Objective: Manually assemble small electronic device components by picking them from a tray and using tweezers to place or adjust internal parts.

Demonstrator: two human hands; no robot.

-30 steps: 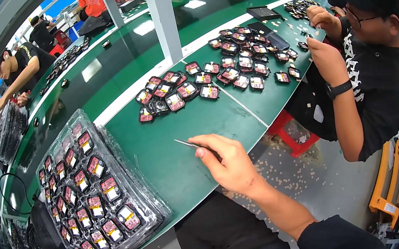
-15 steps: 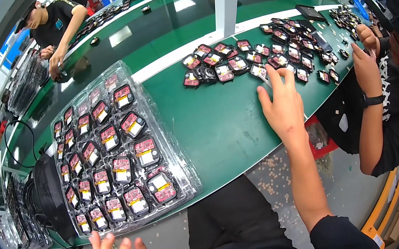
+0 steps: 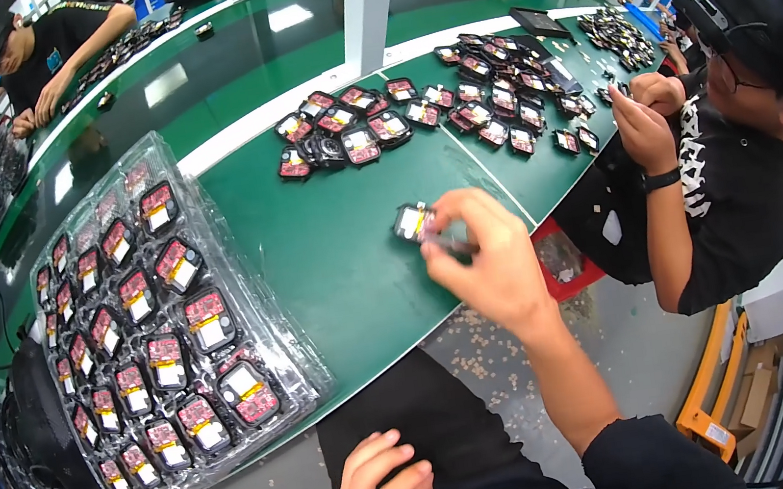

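Note:
Pinched in the fingers of my right hand (image 3: 493, 261) is a small square black watch-like case (image 3: 413, 223) with a red circuit board and a white patch. It is above the green bench (image 3: 311, 230), apart from the others. My left hand (image 3: 384, 488) is over my lap, fingers loosely curled and apart, nothing in it. To the left, a clear plastic tray (image 3: 293, 356) carries rows of similar cases, such as the nearest one (image 3: 249, 392). Beyond my right hand, more loose cases (image 3: 361, 146) lie in a cluster, and a larger heap (image 3: 508, 81) spreads farther right.
On the right a co-worker (image 3: 706, 154) sits close, both hands raised near the bench edge. A white post (image 3: 368, 15) and rail stand behind the bench. Another person (image 3: 60, 56) works at far left. A red stool (image 3: 567, 261) is below the bench.
My right hand has drawn back from the heap toward the left and nearer, bringing a case with it. My left hand has moved right, away from the tray's edge. The view has turned right.

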